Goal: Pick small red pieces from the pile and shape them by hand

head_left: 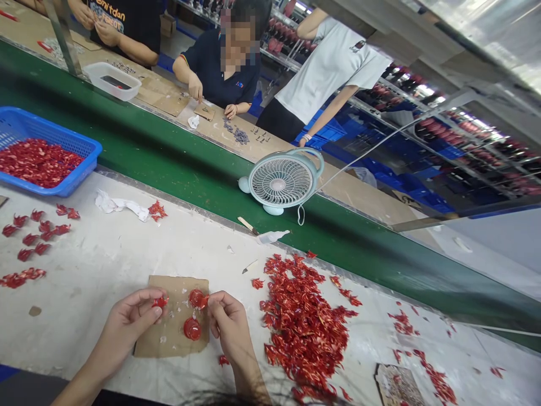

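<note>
Over the left part of a cardboard square, my left hand pinches a small red piece between thumb and fingers. My right hand is at the card's right edge, its thumb and forefinger closed at the side of a round red piece. Just below that piece, a second round red piece rests on the card. Small white flecks lie around them. To the right of my right hand spreads a large pile of spiky red pieces.
A blue basket of red pieces stands at the left, with loose red pieces below it. A fan stands on the green belt. A white bottle lies at the belt's near edge. Several people are across the belt.
</note>
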Available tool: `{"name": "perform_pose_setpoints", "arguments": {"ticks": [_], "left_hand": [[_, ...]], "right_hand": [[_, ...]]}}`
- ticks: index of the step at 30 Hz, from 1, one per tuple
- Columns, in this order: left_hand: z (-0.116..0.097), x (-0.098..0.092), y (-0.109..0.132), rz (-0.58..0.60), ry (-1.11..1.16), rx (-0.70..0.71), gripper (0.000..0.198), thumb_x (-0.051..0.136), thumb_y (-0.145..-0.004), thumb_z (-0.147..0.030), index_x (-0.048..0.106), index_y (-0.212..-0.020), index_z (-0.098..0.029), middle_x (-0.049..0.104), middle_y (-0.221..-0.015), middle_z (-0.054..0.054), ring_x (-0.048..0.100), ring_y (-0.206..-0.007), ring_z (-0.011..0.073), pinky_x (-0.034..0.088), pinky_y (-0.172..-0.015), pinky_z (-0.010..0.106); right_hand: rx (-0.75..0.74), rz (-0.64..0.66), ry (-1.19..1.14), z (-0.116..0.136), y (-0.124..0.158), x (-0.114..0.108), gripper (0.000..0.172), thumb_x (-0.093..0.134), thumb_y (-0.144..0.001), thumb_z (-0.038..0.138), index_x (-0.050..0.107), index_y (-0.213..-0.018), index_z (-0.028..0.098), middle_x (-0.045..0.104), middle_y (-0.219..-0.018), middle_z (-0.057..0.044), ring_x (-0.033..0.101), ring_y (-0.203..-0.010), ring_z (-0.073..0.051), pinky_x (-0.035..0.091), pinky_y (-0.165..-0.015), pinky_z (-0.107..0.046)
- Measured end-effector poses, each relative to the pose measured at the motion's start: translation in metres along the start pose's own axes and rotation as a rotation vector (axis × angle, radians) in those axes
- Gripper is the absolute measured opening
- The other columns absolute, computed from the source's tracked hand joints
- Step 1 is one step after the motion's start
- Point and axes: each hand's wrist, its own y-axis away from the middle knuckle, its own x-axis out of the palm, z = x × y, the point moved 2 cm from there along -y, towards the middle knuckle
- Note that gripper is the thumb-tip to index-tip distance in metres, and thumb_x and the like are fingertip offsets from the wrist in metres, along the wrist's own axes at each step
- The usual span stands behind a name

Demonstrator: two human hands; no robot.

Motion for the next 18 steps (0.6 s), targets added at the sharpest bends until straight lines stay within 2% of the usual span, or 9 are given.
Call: {"name": "perform_pose_setpoints", "arguments": {"ticks": [3,6,9,13,18], "left_hand": [[0.001,0.002,0.001,0.035,-0.017,-0.004,0.05,0.116,-0.087,-0.063,0.105,-0.127,-0.035,0.1,-0.139,0.009,0.098,-0.11,0.0306,0.079,-0.096,0.033],[0.002,0.004,0.002,0.064,-0.03,-0.018,0.051,0.114,-0.088,-0.066,0.105,-0.126,-0.034,0.102,-0.129,0.009,0.099,-0.111,0.0349,0.079,-0.093,0.035],[0.003,0.004,0.001,0.072,-0.047,-0.025,0.05,0.114,-0.089,-0.065,0.105,-0.126,-0.032,0.103,-0.119,0.01,0.097,-0.104,0.0328,0.077,-0.09,0.035],[0.006,0.005,-0.002,0.045,-0.044,-0.012,0.051,0.116,-0.084,-0.066,0.106,-0.12,-0.031,0.102,-0.12,0.01,0.088,-0.089,0.0256,0.075,-0.084,0.033],[0.012,0.017,0.002,0.058,-0.021,-0.042,0.047,0.119,-0.081,-0.062,0.106,-0.115,-0.033,0.103,-0.117,0.01,0.092,-0.1,0.028,0.075,-0.087,0.031]], "right_hand": [[0.046,0.013,-0.07,0.0,0.001,0.002,0.067,0.103,-0.077,0.083,0.07,-0.075,0.025,0.054,-0.059,0.008,0.034,-0.05,-0.009,0.029,-0.044,-0.021],[0.068,0.017,-0.112,0.0,0.002,0.004,0.067,0.105,-0.075,0.081,0.069,-0.075,0.025,0.052,-0.059,0.008,0.033,-0.052,-0.008,0.027,-0.043,-0.019],[0.07,0.013,-0.13,0.0,0.002,0.004,0.066,0.106,-0.075,0.079,0.069,-0.075,0.024,0.05,-0.058,0.009,0.03,-0.051,-0.007,0.026,-0.043,-0.019],[0.058,0.014,-0.133,0.001,0.003,0.004,0.071,0.106,-0.075,0.085,0.068,-0.076,0.025,0.049,-0.057,0.01,0.028,-0.051,-0.007,0.025,-0.043,-0.019],[0.037,0.068,-0.115,0.0,0.014,0.009,0.074,0.102,-0.08,0.093,0.069,-0.077,0.026,0.049,-0.057,0.01,0.025,-0.048,-0.007,0.025,-0.043,-0.022]]}}
